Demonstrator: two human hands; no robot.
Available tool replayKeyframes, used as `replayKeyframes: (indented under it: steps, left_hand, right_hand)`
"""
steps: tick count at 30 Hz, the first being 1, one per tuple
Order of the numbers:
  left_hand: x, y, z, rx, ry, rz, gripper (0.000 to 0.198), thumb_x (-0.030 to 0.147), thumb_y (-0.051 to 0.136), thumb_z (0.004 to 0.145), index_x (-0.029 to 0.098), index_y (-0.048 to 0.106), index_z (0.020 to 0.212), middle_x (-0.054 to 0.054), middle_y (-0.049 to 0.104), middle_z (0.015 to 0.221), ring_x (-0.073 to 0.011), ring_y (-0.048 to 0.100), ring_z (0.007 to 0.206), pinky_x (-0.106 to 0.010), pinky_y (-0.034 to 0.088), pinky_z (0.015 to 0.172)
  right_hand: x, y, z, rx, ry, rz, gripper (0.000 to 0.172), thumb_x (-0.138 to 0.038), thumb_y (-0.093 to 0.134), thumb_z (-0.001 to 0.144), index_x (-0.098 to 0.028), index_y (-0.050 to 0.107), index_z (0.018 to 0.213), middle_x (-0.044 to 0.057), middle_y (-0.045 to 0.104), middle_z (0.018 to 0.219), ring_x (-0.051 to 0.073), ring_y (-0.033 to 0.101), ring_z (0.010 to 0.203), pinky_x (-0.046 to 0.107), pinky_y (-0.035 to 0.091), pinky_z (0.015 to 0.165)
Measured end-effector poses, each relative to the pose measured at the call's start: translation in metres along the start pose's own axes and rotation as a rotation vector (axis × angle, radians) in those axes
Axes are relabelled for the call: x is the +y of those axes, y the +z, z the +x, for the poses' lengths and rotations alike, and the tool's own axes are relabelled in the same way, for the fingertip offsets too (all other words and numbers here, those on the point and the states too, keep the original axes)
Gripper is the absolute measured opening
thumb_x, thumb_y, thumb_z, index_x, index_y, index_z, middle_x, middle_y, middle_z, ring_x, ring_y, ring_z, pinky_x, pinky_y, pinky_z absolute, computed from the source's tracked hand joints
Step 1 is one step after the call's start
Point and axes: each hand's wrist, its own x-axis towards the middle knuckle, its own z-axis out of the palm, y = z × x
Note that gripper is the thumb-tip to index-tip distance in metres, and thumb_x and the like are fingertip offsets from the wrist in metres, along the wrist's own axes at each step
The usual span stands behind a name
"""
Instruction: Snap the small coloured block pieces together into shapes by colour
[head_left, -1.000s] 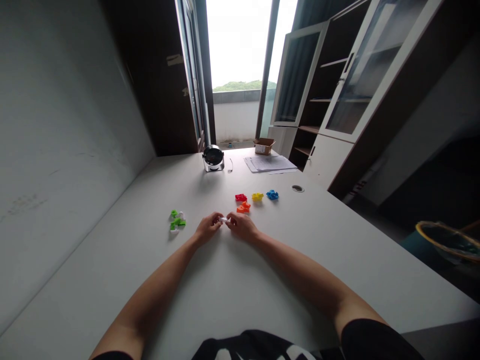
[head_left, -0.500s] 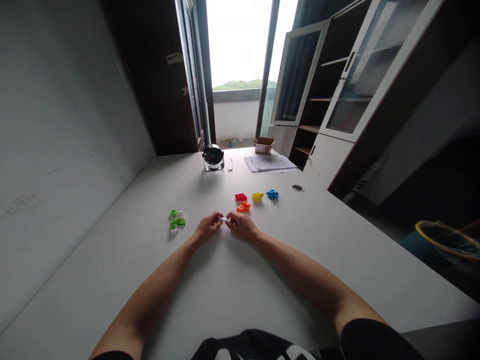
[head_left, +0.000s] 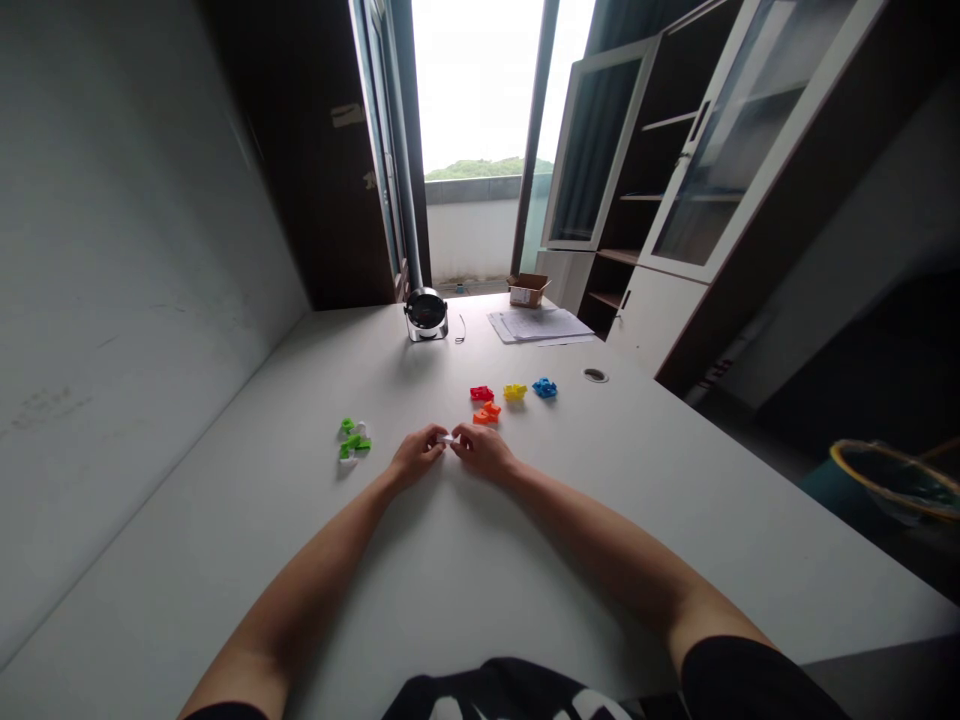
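Note:
Between my two hands is a small white piece [head_left: 448, 438], too small to name more closely. My left hand [head_left: 418, 453] pinches its left end, and my right hand [head_left: 481, 451] grips the right end, both just above the table. To the left lies a loose group of green pieces [head_left: 355, 445] and white pieces [head_left: 348, 460]. Just beyond my right hand are orange pieces [head_left: 487, 413], with red pieces [head_left: 481, 393] behind them. Yellow pieces [head_left: 515, 392] and blue pieces [head_left: 545, 388] form separate small piles farther right.
The white table [head_left: 315, 580] meets a wall at the left. Toward its far edge stand a round black device on a metal stand [head_left: 426, 314], papers [head_left: 541, 325] and an open cardboard box [head_left: 528, 291]. A cable hole [head_left: 595, 376] is at the right.

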Motion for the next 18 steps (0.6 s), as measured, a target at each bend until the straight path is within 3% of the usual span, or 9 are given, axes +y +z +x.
replayKeyframes:
  steps: [18]
  left_hand:
    - [0.0019,0.0001,0.0001,-0.005,-0.002,0.014,0.026,0.020,0.057,0.081,0.022,0.068,0.104,0.001,0.067,0.082,-0.0137,0.058,0.072,-0.023,0.043,0.070]
  right_hand:
    - [0.0013,0.0013,0.0005,-0.009,0.013,-0.003,0.012,-0.029,0.065,0.089,-0.023,0.068,0.099,0.000,0.068,0.080,0.013,0.059,0.070,0.023,0.039,0.066]
